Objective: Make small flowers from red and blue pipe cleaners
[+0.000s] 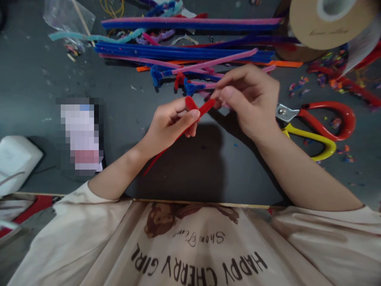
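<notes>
1. red strip point(206, 108): fuzzy pile, matt.
2. blue strips point(149, 49): same fuzzy, matt finish.
3. scissors point(287, 113): shiny metal at pivot; red and yellow handles smooth, glossy, plastic-looking.
4. spool point(306, 31): matt, card-like face.
5. bag point(67, 16): clear, creased plastic.
6. tabletop point(125, 103): matt, smooth; material indeterminable.
7. shirt point(193, 254): soft, matt cloth, printed.

Dk grey tabletop point(119, 131); pale edge point(190, 203)

The person is wearing a cream short-sleeved T-shirt point(193, 250), its loose sleeves ending near the elbows. Its front is showing a brown printed figure point(162, 220) and dark lettering point(199, 266) reading "HAPPY CHERRY GIRL".
</notes>
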Motion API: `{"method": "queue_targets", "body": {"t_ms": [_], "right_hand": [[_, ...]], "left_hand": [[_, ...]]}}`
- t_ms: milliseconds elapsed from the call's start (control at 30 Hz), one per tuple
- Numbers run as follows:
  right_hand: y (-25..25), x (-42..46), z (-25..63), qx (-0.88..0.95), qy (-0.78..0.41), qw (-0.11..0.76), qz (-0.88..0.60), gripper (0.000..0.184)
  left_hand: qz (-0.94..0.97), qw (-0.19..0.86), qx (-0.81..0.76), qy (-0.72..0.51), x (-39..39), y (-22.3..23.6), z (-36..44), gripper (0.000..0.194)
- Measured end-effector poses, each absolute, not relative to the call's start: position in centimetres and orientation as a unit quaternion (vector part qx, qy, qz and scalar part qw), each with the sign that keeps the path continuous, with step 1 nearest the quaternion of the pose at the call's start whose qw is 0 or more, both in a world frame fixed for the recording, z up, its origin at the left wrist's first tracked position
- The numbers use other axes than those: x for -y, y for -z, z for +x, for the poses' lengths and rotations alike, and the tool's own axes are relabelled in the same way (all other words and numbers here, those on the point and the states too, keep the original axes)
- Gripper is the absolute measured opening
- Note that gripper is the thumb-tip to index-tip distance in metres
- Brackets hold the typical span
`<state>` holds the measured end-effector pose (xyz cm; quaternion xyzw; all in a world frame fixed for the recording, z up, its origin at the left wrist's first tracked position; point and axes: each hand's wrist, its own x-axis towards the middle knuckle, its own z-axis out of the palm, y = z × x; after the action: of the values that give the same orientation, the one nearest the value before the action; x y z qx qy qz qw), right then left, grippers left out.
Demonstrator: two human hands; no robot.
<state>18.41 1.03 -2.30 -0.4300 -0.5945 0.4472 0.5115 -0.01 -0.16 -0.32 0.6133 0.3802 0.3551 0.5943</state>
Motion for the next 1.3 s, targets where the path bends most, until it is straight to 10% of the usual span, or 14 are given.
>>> {"method": "queue_targets", "body": {"t_ms": [133, 400, 900, 1300], "right_hand": [[1.7, -0.5, 18.3, 0.616, -0.289, 0.571, -0.460, 0.015], [0.6, 0.9, 16.8, 0.572, -0.570, 0.420, -0.414, 0.020], [0.4, -0.1, 17.7, 0.555, -0.673, 0.337, -0.354, 0.020], [-0.6, 0.9, 17.7, 0.685, -0.515, 0.365, -0.364, 0.011]], "left_hand": [[0.630, 0.583, -0.379, -0.345, 0.2, 0.6, 0.0, 0.026], [0.659, 0.557, -0.397, -0.313, 0.0, 0.2, 0.1, 0.028], [0.677, 0.557, -0.385, -0.288, 0.0, -0.1, 0.0, 0.029], [0.517, 0.720, -0.372, -0.275, 0.2, -0.9, -0.3, 0.027]]}}
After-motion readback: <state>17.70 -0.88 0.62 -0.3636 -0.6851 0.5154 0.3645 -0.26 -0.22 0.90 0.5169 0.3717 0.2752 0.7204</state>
